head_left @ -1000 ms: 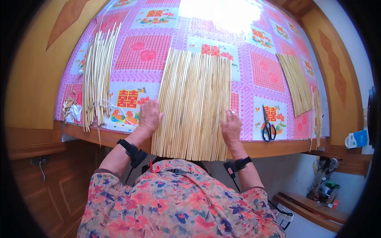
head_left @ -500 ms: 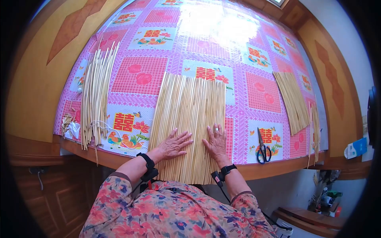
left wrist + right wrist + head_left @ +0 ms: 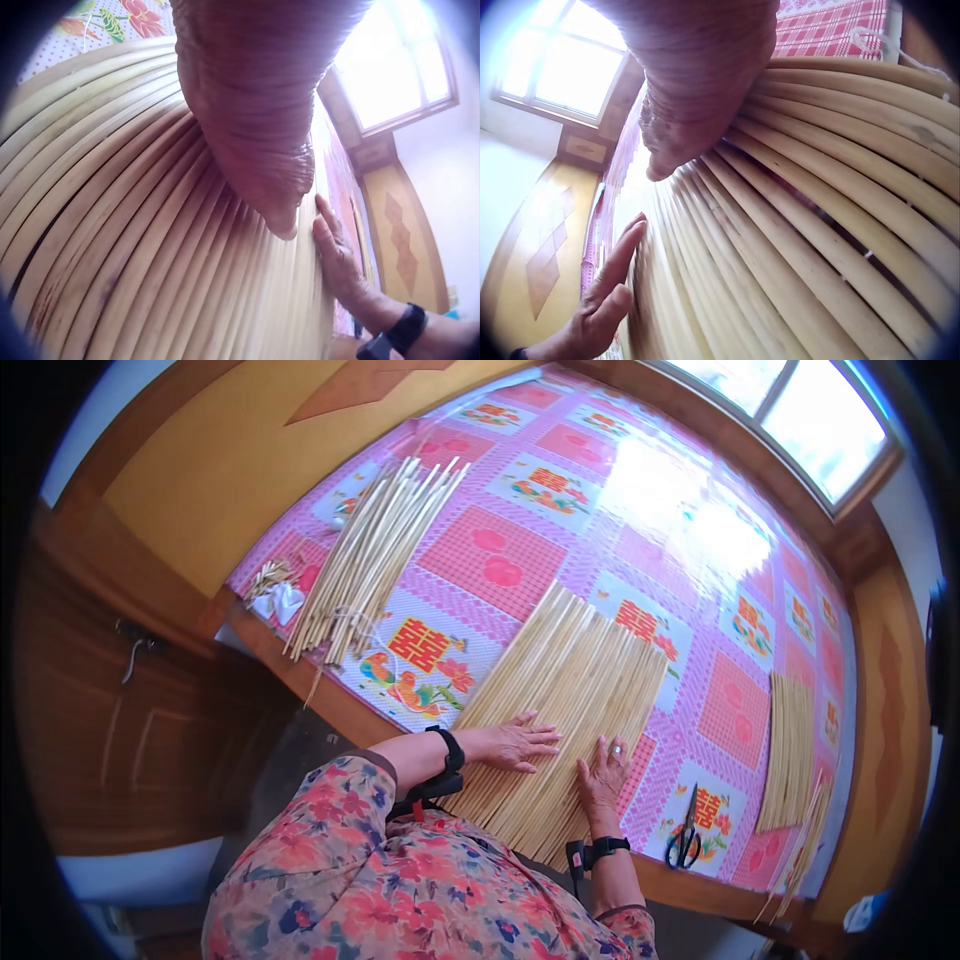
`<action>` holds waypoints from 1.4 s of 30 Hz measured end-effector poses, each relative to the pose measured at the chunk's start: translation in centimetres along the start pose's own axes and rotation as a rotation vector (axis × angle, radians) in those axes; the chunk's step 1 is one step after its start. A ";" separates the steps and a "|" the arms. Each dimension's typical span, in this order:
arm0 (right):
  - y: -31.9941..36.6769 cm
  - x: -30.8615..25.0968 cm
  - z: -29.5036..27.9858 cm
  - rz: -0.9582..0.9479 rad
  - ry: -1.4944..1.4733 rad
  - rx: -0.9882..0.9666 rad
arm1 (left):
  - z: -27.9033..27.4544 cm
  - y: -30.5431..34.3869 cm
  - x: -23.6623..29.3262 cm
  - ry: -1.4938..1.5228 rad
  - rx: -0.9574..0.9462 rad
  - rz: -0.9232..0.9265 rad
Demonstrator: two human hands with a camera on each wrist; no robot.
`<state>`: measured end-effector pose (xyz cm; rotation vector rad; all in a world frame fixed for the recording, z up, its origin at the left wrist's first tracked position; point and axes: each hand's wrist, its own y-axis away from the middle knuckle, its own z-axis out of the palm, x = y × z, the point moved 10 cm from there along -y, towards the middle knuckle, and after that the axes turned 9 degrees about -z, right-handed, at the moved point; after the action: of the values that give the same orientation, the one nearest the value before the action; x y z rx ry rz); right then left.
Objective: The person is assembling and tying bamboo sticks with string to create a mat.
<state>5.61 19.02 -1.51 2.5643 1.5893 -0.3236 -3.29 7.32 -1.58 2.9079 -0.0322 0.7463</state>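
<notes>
A mat of pale straw-coloured stalks (image 3: 560, 690) laid side by side lies at the near edge of the table, its lower end over the edge. My left hand (image 3: 512, 744) rests flat on its middle with the fingers spread. Along the mat's right side my right hand (image 3: 604, 778), with a ring on one finger, lies with straight fingers on the stalks. Seen close in the right wrist view, the stalks (image 3: 840, 157) show narrow gaps and bits of white thread between them. In the left wrist view the stalks (image 3: 112, 247) run tightly together under the left hand.
Loose stalks (image 3: 385, 550) tied with white string lie to the left, beside short cut pieces (image 3: 272, 575) and a crumpled white scrap (image 3: 280, 602). Black-handled scissors (image 3: 686, 838) lie right of the mat. Farther right are a smaller mat (image 3: 790, 750) and a few thin stalks (image 3: 803, 840).
Both hands have moved from the mat's sides onto its top, fingers spread. The mat has shifted toward the body. The head view has turned and tilted.
</notes>
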 end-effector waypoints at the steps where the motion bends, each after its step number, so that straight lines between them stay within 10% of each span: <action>1: 0.0 0.1 -0.4 0.009 -0.048 0.021 | -0.8 -0.1 0.0 0.000 0.014 -0.029; 8: -1.6 -0.7 -3.6 -0.038 -0.053 0.162 | -12.0 8.0 -8.4 0.070 0.641 -0.328; 12: -2.1 -3.6 -5.2 -0.022 -0.163 0.124 | -14.2 15.4 -15.0 -0.090 0.679 -0.561; 17: -3.2 -11.8 -2.0 -0.078 -0.297 0.023 | -14.0 23.3 -22.7 -0.349 0.540 -0.738; 29: -8.9 -30.1 1.0 -0.252 -0.315 -0.160 | -11.2 20.4 -21.9 -0.351 0.364 -0.329; 40: -12.4 -36.3 -1.7 -0.415 -0.799 0.108 | -18.5 20.5 -16.4 0.709 0.154 -0.303; 42: -11.9 -36.0 3.3 -0.110 -1.245 -0.349 | -19.5 20.5 -15.5 0.803 0.112 -0.260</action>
<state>-20.94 -7.73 4.05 1.4046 1.0895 -1.2011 -27.35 -10.46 10.52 2.4069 0.4657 1.8124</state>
